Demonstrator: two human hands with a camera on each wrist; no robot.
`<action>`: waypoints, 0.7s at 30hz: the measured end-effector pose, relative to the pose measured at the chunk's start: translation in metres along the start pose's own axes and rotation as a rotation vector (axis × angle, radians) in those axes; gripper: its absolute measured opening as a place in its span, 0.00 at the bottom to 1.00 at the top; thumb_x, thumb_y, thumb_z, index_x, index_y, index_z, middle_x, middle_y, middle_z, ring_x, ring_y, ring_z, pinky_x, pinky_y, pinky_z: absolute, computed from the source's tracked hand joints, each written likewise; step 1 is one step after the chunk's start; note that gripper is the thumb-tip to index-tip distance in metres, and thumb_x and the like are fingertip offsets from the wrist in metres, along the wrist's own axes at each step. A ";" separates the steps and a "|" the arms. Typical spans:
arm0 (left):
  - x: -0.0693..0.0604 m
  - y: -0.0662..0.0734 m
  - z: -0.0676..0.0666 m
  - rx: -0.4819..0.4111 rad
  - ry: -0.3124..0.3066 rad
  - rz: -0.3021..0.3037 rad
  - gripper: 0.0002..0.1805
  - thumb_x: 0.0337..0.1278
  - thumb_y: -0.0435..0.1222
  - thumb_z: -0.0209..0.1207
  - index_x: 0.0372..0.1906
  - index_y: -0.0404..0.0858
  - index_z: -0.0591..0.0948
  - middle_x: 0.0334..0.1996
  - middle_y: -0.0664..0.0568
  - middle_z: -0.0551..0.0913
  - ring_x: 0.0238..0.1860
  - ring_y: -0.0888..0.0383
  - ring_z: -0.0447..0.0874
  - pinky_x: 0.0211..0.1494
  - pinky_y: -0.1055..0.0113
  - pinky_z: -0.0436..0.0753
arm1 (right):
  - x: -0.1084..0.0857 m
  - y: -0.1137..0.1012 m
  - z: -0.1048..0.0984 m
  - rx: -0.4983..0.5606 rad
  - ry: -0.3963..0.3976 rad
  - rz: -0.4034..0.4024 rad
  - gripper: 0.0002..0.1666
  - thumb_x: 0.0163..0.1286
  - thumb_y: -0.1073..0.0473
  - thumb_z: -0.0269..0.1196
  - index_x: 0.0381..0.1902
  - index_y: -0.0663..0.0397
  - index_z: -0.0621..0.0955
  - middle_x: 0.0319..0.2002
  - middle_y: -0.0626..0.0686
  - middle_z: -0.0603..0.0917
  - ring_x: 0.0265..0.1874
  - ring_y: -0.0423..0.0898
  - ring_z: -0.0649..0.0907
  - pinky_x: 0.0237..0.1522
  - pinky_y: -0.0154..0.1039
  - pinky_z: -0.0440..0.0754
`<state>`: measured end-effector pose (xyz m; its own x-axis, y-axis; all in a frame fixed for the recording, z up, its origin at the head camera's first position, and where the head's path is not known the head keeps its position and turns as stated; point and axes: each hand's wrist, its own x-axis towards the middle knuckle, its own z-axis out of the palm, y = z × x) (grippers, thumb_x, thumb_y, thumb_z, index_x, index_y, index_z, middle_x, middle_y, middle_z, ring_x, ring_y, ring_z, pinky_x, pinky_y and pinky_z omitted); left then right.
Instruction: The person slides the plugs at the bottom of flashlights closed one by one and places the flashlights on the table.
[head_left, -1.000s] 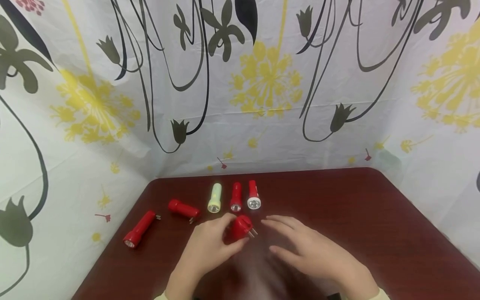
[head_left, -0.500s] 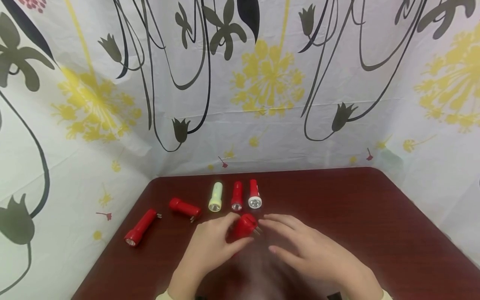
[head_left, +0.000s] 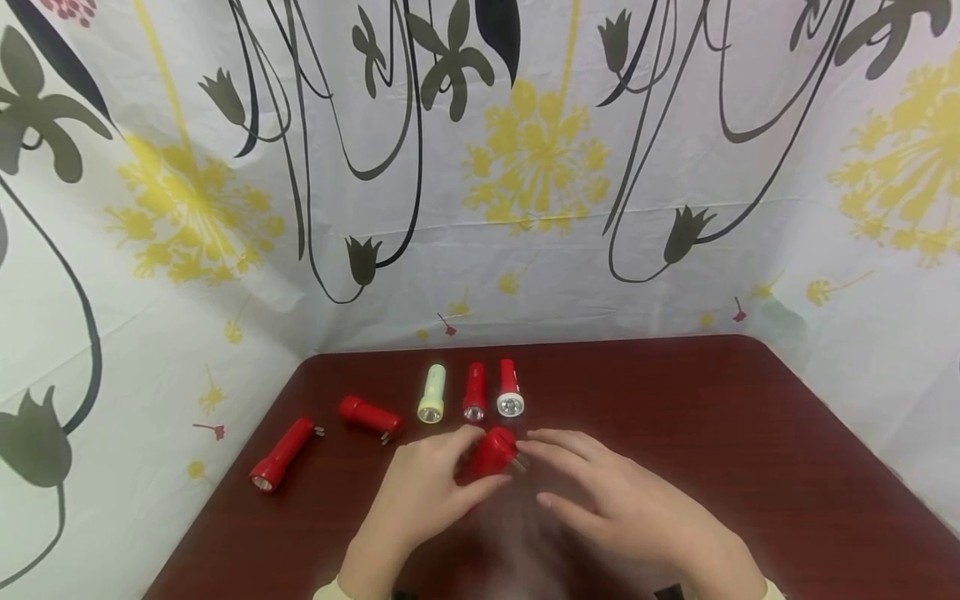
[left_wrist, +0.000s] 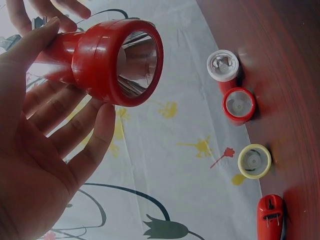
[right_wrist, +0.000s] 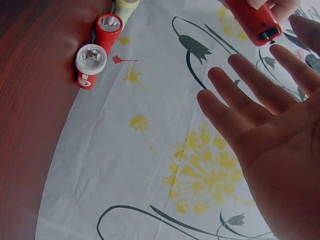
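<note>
My left hand (head_left: 427, 483) holds a red flashlight (head_left: 493, 451) between thumb and fingers above the table, its plug prongs facing my right hand. In the left wrist view the lens end of this flashlight (left_wrist: 117, 62) faces away from the left palm (left_wrist: 37, 165). Just right of the prongs is my right hand (head_left: 630, 500), fingers spread and slightly bent, gripping nothing. From the right wrist, its extended fingers (right_wrist: 250, 95) lie near the end of the held flashlight (right_wrist: 254, 22); whether a fingertip touches it I cannot tell.
Along the back of the dark red table (head_left: 637, 392) lie a pale green flashlight (head_left: 432, 393), a red one (head_left: 475, 392) and a red-and-white one (head_left: 509, 388). Two red flashlights with prongs (head_left: 370, 416) (head_left: 283, 454) lie at the left. Patterned cloth (head_left: 525, 292) hangs behind.
The left hand and its flashlight have shifted slightly right, closer to the right hand. The flashlight has turned a little, and the right hand has barely moved.
</note>
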<state>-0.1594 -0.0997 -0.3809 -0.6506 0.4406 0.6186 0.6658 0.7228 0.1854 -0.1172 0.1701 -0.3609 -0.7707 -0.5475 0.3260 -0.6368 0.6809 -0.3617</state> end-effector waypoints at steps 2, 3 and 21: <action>0.000 0.000 0.000 0.000 0.005 0.003 0.23 0.49 0.55 0.80 0.46 0.52 0.85 0.26 0.66 0.85 0.24 0.72 0.74 0.28 0.78 0.74 | 0.001 0.000 0.000 -0.006 -0.001 -0.003 0.30 0.78 0.36 0.62 0.75 0.18 0.72 0.70 0.30 0.76 0.66 0.34 0.79 0.63 0.43 0.87; 0.000 0.000 0.000 0.000 0.009 0.007 0.23 0.49 0.55 0.80 0.46 0.52 0.85 0.27 0.66 0.85 0.24 0.71 0.74 0.28 0.78 0.75 | 0.001 0.001 0.000 -0.004 -0.004 -0.004 0.30 0.78 0.36 0.62 0.75 0.17 0.72 0.68 0.29 0.77 0.64 0.33 0.80 0.62 0.42 0.87; -0.002 0.000 0.005 0.031 -0.002 0.092 0.22 0.49 0.53 0.80 0.45 0.50 0.86 0.28 0.64 0.87 0.27 0.66 0.82 0.32 0.71 0.81 | 0.005 0.005 0.001 0.148 -0.097 -0.064 0.36 0.76 0.69 0.58 0.75 0.30 0.76 0.59 0.37 0.88 0.42 0.28 0.81 0.44 0.30 0.83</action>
<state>-0.1597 -0.0980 -0.3856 -0.5878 0.5070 0.6305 0.7111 0.6954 0.1038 -0.1248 0.1705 -0.3619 -0.7226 -0.6366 0.2694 -0.6757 0.5683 -0.4695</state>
